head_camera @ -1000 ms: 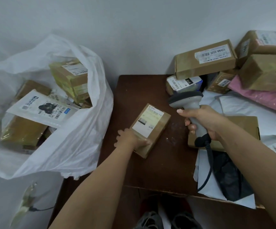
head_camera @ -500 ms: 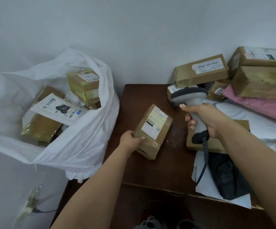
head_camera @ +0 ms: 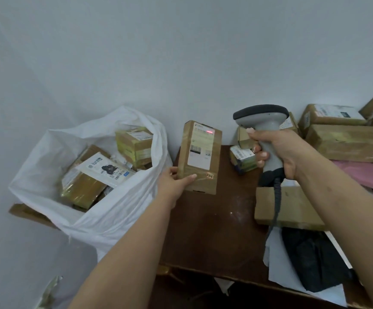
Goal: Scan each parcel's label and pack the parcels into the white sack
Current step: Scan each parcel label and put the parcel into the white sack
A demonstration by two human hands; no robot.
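Two bare hands work above a dark brown wooden table (head_camera: 212, 237). The left hand (head_camera: 174, 183) grips the lower corner of a brown cardboard parcel (head_camera: 200, 157), holding it upright off the table, its white label (head_camera: 200, 150) facing the camera. A red scan line (head_camera: 209, 132) glows near the label's top. The right hand (head_camera: 277, 150) is wrapped around the handle of a grey barcode scanner (head_camera: 262, 123), raised just right of the parcel. At left, the open white sack (head_camera: 118, 210) holds several packed parcels. More boxes (head_camera: 348, 143) are stacked at far right.
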